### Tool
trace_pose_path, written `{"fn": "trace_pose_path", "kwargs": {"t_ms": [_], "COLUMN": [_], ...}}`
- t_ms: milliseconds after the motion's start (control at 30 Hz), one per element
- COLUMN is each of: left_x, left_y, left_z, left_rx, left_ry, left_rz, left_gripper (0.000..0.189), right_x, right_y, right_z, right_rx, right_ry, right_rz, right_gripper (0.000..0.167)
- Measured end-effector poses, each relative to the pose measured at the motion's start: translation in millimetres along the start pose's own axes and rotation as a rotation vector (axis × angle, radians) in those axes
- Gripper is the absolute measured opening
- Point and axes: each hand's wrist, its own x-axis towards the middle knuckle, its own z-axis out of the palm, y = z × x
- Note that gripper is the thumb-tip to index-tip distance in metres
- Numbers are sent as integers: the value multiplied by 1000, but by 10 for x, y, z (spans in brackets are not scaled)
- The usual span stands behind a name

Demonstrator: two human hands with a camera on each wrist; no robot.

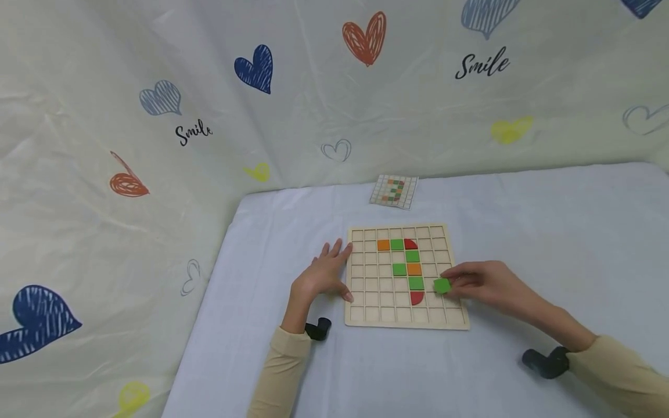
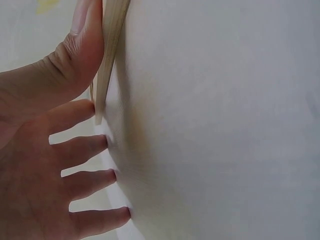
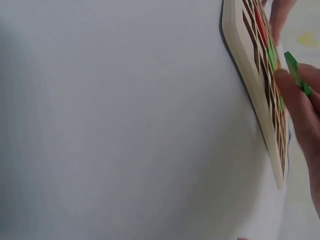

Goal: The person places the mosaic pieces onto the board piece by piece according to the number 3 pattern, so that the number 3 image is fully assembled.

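A wooden grid board (image 1: 366, 316) lies on the white cloth, with several orange, green and red tiles set in its squares. Between thumb and fingers my right hand (image 1: 483, 283) pinches a green square tile (image 1: 442, 285) over the right side of the board. In the right wrist view that green tile (image 3: 297, 74) is seen edge-on, tilted. My left hand (image 1: 325, 275) is spread at the board's left edge, thumb and index fingertip right at the rim. The left wrist view shows its other fingertips (image 2: 122, 212) resting on the cloth.
A small pattern card (image 1: 394, 192) with a coloured grid lies behind the board, near the backdrop (image 1: 298, 122). White cloth (image 1: 418, 371) covers the table. A dark wrist device (image 1: 546, 363) sits at the right cuff, another (image 1: 319, 329) at the left.
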Motion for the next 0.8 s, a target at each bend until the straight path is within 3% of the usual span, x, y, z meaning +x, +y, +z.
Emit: {"fn": "trace_pose_path", "kwargs": {"t_ms": [267, 800], "left_x": [-1, -10], "left_y": [-8, 5], "left_z": [-3, -27], "left_rx": [-10, -26], "left_ry": [2, -9], "left_rz": [5, -26], "left_gripper": [121, 122], "right_x": [92, 346], "right_y": [-98, -251], "right_z": [144, 426], "right_rx": [-55, -89], "right_ry": [11, -39], "right_rz": [-136, -257], "right_gripper": [28, 26]}}
